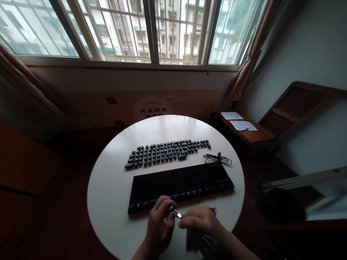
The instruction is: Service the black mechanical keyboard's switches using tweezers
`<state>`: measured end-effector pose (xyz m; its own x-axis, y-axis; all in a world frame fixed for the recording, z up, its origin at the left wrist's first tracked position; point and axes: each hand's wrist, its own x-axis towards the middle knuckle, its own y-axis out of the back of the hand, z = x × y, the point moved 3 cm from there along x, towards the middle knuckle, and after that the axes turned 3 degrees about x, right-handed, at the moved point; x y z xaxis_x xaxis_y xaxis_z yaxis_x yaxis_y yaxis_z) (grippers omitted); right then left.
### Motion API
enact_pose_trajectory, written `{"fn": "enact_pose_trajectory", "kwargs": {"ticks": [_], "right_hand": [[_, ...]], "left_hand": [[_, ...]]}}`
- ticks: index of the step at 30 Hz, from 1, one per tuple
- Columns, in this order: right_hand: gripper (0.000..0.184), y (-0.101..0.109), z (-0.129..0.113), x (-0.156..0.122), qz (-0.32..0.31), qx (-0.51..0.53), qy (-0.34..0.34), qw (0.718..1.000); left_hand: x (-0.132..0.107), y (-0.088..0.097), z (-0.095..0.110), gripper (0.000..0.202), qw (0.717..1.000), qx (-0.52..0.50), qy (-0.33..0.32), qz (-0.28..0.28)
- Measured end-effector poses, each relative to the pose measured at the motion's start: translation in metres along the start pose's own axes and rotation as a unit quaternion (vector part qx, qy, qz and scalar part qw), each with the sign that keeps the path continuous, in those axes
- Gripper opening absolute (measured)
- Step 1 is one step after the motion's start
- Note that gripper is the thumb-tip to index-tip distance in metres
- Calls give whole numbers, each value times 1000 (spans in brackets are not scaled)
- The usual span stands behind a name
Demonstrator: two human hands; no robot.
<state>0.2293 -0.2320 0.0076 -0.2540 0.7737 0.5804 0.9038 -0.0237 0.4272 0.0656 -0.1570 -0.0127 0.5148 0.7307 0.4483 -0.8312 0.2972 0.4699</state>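
Note:
My left hand [158, 222] and my right hand [199, 222] meet over the near edge of a round white table [108, 187]. Both pinch a small shiny metal tool [176, 213] between their fingertips. A purple object [189, 238] shows partly under my right hand. Just beyond the hands lies a black keyboard base [180, 184] with most of its keycaps off. Several black keycaps [166, 151] are laid out in rows behind it.
The keyboard's coiled black cable [218, 159] lies at its far right corner. A dark wooden side table [245, 131] with white papers stands to the right. A barred window [151, 32] and curtains fill the back wall.

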Motion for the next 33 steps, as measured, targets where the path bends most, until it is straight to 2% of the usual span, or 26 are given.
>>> {"fn": "enact_pose_trajectory", "kwargs": {"ticks": [5, 8, 12, 16, 19, 22, 24, 28, 33], "right_hand": [[22, 2, 5, -3, -19, -75, 3, 997], [27, 12, 6, -3, 8, -102, 2, 995], [33, 32, 1, 3, 75, -104, -26, 991], [39, 42, -2, 11, 91, -188, -60, 976], [27, 34, 0, 14, 54, -211, -57, 974], [33, 17, 4, 14, -45, -187, -52, 980], [32, 9, 5, 13, -87, -183, -66, 977], [26, 7, 4, 16, -63, -196, -59, 977], [28, 7, 9, 23, -55, -189, -44, 980]], "left_hand": [[3, -3, 3, 24, 999, 0, 41, -6], [4, -4, 0, 27, 999, 7, 32, -4], [5, 0, -8, 29, 1000, 11, 12, 22], [5, 1, -8, 28, 1000, 7, 0, 22], [4, -1, -4, 26, 1000, 1, -21, 0], [3, -4, -3, 26, 999, -6, -40, -21], [3, -5, -3, 29, 999, -4, -49, -23], [2, -5, -4, 34, 998, 8, -54, -9], [1, -7, -1, 39, 998, 6, -64, -23]]}}
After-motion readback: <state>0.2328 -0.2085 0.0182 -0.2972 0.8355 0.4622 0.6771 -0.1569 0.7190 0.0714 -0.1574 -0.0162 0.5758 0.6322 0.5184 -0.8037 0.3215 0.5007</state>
